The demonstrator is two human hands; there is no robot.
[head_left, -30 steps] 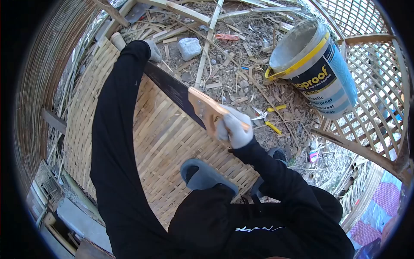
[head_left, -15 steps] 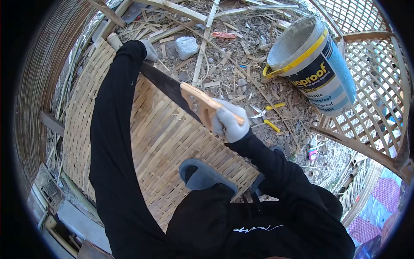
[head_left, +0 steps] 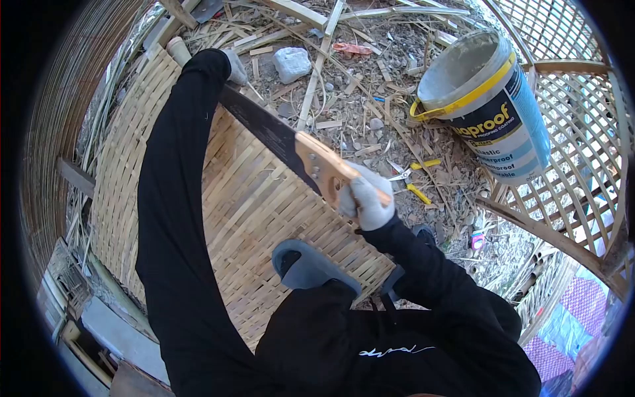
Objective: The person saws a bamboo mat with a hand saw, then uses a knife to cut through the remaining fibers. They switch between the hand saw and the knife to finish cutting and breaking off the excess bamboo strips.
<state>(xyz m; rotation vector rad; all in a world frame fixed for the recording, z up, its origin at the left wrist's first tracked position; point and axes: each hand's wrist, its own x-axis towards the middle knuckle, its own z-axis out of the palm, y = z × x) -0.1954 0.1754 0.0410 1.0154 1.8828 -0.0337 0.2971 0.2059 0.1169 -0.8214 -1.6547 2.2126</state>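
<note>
My right hand [head_left: 371, 198], in a pale glove, is wrapped round the wooden handle of a hand saw [head_left: 264, 132]. The dark blade slants up and left along the edge of a woven bamboo mat [head_left: 248, 218], its far end close to my left hand [head_left: 236, 68]. That hand, gloved too, is at the mat's far edge, mostly behind the black sleeve, so its fingers are hidden. Whether the blade touches the mat I cannot tell. My sandalled foot [head_left: 314, 268] rests on the mat's near part.
A waterproofing bucket [head_left: 493, 135] lies tilted at the right beside a lattice panel [head_left: 575, 112]. Yellow-handled pliers [head_left: 418, 178] lie on the littered ground. A white stone [head_left: 292, 64] and wooden strips [head_left: 321, 66] lie beyond the mat. A slatted screen [head_left: 59, 132] borders the left.
My right hand has drawn the saw a little down and to the right, away from my left hand. The left hand stays at the mat's edge, and the view has shifted slightly.
</note>
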